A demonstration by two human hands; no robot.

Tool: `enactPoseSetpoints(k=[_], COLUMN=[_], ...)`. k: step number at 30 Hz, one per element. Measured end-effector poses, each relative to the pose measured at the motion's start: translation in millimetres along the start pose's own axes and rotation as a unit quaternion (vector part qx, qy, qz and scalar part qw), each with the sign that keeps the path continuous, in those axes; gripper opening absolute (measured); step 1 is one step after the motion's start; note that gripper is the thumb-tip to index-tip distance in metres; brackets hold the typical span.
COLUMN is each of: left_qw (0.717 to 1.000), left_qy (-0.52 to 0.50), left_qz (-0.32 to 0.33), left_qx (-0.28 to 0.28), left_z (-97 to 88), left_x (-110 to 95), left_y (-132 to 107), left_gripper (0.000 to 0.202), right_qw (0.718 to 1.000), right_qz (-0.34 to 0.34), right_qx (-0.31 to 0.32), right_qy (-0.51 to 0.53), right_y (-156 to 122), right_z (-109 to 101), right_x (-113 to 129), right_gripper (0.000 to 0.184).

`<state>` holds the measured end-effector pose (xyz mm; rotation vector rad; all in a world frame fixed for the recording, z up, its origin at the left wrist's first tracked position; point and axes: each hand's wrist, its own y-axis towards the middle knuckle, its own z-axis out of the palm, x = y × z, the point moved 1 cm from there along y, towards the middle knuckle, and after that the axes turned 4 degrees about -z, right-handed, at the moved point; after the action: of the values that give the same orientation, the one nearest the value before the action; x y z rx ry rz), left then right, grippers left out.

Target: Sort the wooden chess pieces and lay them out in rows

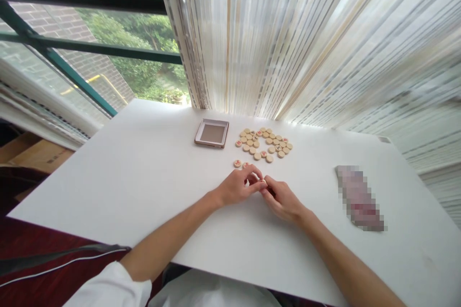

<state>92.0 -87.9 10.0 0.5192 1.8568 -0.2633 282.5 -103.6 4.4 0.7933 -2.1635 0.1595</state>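
Note:
My left hand (239, 185) and my right hand (283, 199) meet fingertip to fingertip on the white table (144, 177). Between the pinched fingers of both hands sits a small round wooden piece (262, 182), mostly covered. Just beyond my left hand lie two more wooden discs (237, 163) with red marks. Farther back is a loose cluster of several round wooden game pieces (264, 144), some marked red or black. A shallow square box lid (212, 133) lies to the left of the cluster.
A blurred-out flat object (360, 197) lies on the table to the right. A striped curtain (306, 43) hangs behind the table. A window (108, 57) is at the back left, and cardboard boxes (36, 153) stand below it.

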Motion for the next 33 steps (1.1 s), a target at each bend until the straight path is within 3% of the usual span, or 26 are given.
enactPoseSetpoints(k=[6, 10, 15, 20, 33], left_qw=[0.997, 0.998, 0.999, 0.999, 0.996], left_qy=[0.057, 0.047, 0.0, -0.022, 0.032], left_qz=[0.052, 0.018, -0.006, 0.03, 0.083], left_qx=[-0.025, -0.042, -0.038, -0.009, -0.003], left_z=[8.0, 15.5, 24.8, 27.4, 30.2], left_x=[-10.6, -10.7, -2.4, 1.6, 7.1], left_y=[14.9, 18.4, 13.9, 10.4, 11.3], left_gripper=[0.02, 0.022, 0.022, 0.021, 0.031], right_qw=[0.998, 0.996, 0.997, 0.997, 0.993], right_qz=[0.018, 0.021, 0.018, 0.025, 0.015], right_qx=[-0.056, -0.077, -0.06, -0.058, -0.057], right_qy=[0.027, 0.041, 0.046, 0.053, 0.102], right_y=[-0.9, -1.6, -3.1, -3.8, -3.7], right_z=[-4.1, -9.6, -11.4, -9.5, -16.3], right_x=[-11.4, -14.5, -15.0, -20.6, -20.6], right_gripper=[0.023, 0.023, 0.025, 0.023, 0.034])
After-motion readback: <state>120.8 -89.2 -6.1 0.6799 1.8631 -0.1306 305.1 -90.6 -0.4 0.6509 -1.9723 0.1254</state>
